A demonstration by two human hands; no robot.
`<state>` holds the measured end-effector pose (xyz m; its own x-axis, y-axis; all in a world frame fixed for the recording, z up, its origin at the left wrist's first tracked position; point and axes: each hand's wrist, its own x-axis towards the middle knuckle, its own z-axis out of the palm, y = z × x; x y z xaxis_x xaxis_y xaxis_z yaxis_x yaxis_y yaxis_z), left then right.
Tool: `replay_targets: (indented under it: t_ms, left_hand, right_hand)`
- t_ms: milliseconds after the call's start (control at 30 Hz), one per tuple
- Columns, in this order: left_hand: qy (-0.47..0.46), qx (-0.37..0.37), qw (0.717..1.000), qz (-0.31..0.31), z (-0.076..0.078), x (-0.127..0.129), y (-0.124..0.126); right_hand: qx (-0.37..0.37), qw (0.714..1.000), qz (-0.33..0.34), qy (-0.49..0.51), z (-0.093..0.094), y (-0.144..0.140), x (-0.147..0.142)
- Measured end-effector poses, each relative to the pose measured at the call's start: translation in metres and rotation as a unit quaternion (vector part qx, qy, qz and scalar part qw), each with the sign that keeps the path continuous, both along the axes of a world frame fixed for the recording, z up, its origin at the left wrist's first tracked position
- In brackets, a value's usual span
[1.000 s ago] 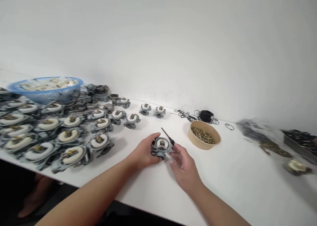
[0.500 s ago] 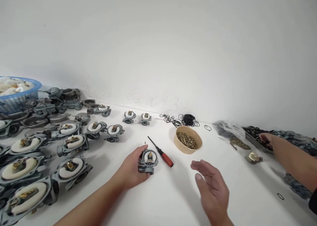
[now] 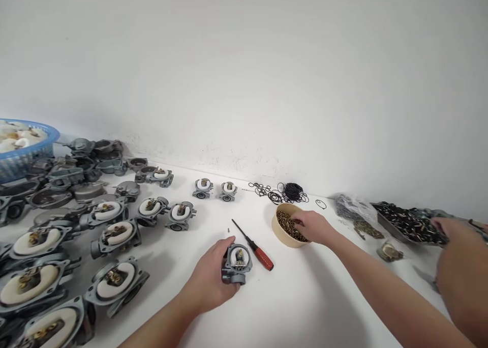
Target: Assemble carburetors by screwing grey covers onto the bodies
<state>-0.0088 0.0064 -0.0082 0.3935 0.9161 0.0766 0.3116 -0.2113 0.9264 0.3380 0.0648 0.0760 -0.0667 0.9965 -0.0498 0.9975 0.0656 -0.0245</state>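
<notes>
My left hand [image 3: 213, 274] is wrapped round a grey metal carburetor body [image 3: 239, 264], its white float and a brass part facing up. My right hand [image 3: 312, 227] reaches into a tan paper bowl [image 3: 281, 232] of small brass fittings [image 3: 287, 223]; its fingers are bent together among them, and the fingertips are hidden. Between the two hands lies a screwdriver [image 3: 263, 258] with a red and black handle, its shaft pointing away from me. A tiny metal piece [image 3: 229, 230] rests near the screwdriver's tip.
Several carburetors with white floats [image 3: 116, 282] cover the left side. Behind them are grey metal bowls [image 3: 51, 198] and a blue basket [image 3: 48, 137] of floats. Black rubber rings [image 3: 293, 191] lie by the wall. At right, another person's hand [image 3: 450, 228] is at a tray of dark parts [image 3: 407, 223].
My right hand has moved from in front of the paper bowl into it, its fingers now among the brass fittings. My left hand still holds the carburetor. The other person's hand has shifted right.
</notes>
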Motion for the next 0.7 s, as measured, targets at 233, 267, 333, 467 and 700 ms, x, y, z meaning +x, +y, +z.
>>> replay_targets:
  t_ms: [233, 267, 333, 467, 700]
  left_hand:
    - [0.019, 0.058, 0.998, 0.008, -0.005, 0.002, -0.003]
    - [0.023, 0.059, 0.998, -0.001, -0.005, 0.003, -0.004]
    - [0.028, 0.052, 0.998, 0.0, -0.004, 0.002, -0.003]
    - [0.036, 0.023, 0.999, -0.001, -0.001, 0.003, -0.001]
    - [0.019, -0.026, 0.999, -0.003, -0.001, 0.007, 0.01]
  right_hand:
    - [0.027, 0.997, 0.064, 0.012, 0.017, 0.027, -0.04]
    - [0.042, 0.996, 0.069, 0.026, 0.017, 0.033, -0.047]
    - [0.062, 0.992, 0.096, 0.06, 0.016, 0.048, -0.063]
    - [0.112, 0.973, 0.163, 0.12, 0.02, 0.075, -0.114]
    - [0.051, 0.967, 0.25, 0.022, 0.07, 0.101, -0.267]
